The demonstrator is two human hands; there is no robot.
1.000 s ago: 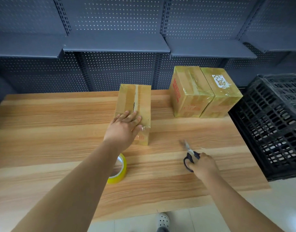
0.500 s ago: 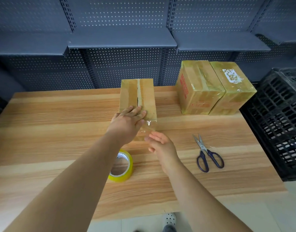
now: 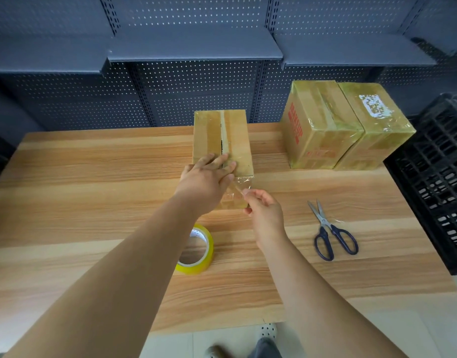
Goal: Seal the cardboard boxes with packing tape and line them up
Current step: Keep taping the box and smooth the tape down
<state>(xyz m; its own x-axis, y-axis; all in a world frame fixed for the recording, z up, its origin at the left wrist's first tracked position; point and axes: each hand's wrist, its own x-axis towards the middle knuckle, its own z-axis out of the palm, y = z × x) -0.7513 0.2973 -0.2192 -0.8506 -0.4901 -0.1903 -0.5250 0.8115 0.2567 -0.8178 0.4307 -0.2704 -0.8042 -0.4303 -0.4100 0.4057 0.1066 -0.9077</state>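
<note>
A narrow cardboard box (image 3: 235, 135) stands in the middle of the wooden table (image 3: 93, 182), with a clear tape strip running along its top seam. My left hand (image 3: 206, 177) lies flat on the near end of the box top, fingers spread over the tape. My right hand (image 3: 263, 213) pinches the loose end of the tape strip (image 3: 241, 183) that hangs over the box's near edge. Two taped boxes (image 3: 323, 125) (image 3: 374, 125) stand side by side at the back right. A yellow tape roll (image 3: 200, 251) lies under my left forearm.
Blue-handled scissors (image 3: 330, 231) lie on the table to the right of my right hand. A black plastic crate (image 3: 434, 182) stands at the table's right edge. Grey pegboard shelving (image 3: 194, 50) rises behind the table.
My right hand has let go of the scissors, which now lie on the table, and has moved left to the box front, where it has taken the loose tape end.
</note>
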